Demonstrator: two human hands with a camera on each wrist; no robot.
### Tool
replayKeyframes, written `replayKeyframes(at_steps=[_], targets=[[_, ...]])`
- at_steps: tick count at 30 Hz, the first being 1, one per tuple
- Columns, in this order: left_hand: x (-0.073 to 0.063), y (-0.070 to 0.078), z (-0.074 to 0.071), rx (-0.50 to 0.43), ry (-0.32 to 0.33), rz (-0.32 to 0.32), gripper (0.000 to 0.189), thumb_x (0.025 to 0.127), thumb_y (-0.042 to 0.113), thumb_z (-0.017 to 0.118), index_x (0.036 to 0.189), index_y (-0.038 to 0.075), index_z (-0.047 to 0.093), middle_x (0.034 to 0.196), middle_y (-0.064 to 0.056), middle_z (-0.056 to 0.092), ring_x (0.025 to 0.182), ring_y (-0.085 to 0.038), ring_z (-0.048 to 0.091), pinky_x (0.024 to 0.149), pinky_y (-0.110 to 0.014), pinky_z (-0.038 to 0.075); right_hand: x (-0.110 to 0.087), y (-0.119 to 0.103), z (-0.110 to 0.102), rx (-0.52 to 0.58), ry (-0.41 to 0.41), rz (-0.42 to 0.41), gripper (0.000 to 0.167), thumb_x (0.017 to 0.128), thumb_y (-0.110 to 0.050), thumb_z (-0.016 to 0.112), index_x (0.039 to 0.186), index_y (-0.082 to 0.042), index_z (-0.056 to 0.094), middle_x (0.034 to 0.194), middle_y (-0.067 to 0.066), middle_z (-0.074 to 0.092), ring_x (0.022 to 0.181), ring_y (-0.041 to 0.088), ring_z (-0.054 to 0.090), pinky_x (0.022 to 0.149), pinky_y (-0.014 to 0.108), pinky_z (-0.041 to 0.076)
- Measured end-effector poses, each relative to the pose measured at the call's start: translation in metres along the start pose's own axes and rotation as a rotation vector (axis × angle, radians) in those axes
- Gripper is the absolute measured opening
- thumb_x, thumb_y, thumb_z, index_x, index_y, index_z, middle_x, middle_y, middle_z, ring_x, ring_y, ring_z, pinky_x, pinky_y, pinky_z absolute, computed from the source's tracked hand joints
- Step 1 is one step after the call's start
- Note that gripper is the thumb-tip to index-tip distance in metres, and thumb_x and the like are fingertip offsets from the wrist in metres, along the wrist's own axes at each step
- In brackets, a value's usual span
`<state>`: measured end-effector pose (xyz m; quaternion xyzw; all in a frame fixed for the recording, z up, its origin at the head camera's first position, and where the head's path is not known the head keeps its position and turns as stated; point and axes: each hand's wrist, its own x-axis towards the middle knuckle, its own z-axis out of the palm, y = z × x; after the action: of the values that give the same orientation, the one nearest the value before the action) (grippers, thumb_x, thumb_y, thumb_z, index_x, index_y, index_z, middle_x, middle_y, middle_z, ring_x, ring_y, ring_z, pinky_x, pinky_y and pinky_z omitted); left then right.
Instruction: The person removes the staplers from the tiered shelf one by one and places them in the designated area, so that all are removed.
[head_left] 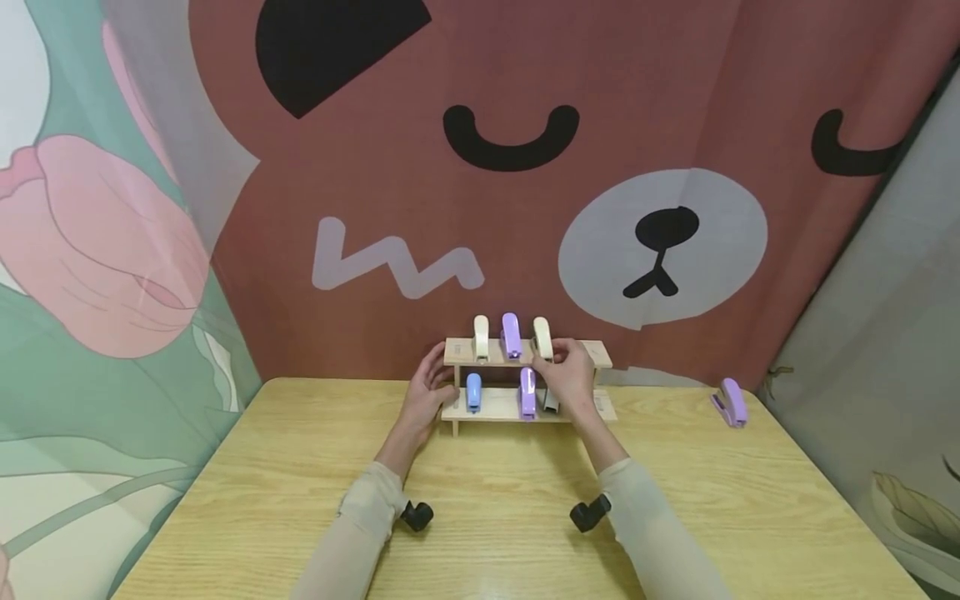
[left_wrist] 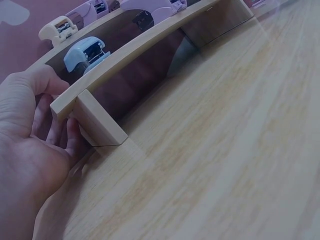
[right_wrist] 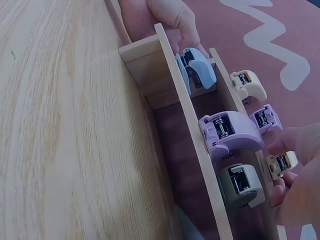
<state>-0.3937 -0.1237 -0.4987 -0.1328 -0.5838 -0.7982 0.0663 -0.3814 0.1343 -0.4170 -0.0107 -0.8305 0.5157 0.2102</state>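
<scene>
A two-tier wooden rack (head_left: 498,408) stands at the back of the table. My left hand (head_left: 426,398) grips the left end of its lower shelf, thumb on top and fingers underneath by the leg. On the upper tier my right hand (head_left: 572,377) pinches a cream stapler (head_left: 542,332) between thumb and fingers. To its left stand a purple stapler (head_left: 511,335) and another cream stapler (head_left: 481,337). The lower tier bears a blue stapler (left_wrist: 86,52), a purple stapler (right_wrist: 235,132) and a grey stapler (right_wrist: 240,186), the last partly hidden by my right hand in the head view.
Off to the right, near the table's back corner, a purple stapler (head_left: 732,403) sits apart from the rack. Behind the wooden table (head_left: 487,517) hangs a curtain (head_left: 390,333) with a cartoon bear on it.
</scene>
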Motion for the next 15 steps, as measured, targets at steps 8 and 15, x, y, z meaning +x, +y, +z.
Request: replayKeyframes(at_steps=[8,15], targets=[[-0.0006,0.0015,0.0006,-0.017,-0.011,0.006,0.092,0.078,-0.022,0.054,0.155,0.025,0.041,0.150,-0.006,0.046,0.130,-0.033,0.045,0.088,-0.030,0.050,-0.0011,0.0019,0.0014,0.014,0.055,-0.019,0.036,0.078,-0.013,0.076,0.112,0.000,0.070,0.088,0.009,0.061,0.081,0.022,0.057,0.068,0.033,0.047],[-0.0006,0.0020,0.0006,0.002,-0.008,-0.005,0.088,0.081,-0.020,0.053,0.156,0.025,0.041,0.151,-0.006,0.045,0.132,-0.033,0.045,0.089,-0.031,0.050,-0.0033,0.0012,0.0008,0.035,0.073,-0.034,0.034,0.082,-0.010,0.071,0.113,0.002,0.070,0.092,0.011,0.056,0.084,0.024,0.053,0.071,0.036,0.044]])
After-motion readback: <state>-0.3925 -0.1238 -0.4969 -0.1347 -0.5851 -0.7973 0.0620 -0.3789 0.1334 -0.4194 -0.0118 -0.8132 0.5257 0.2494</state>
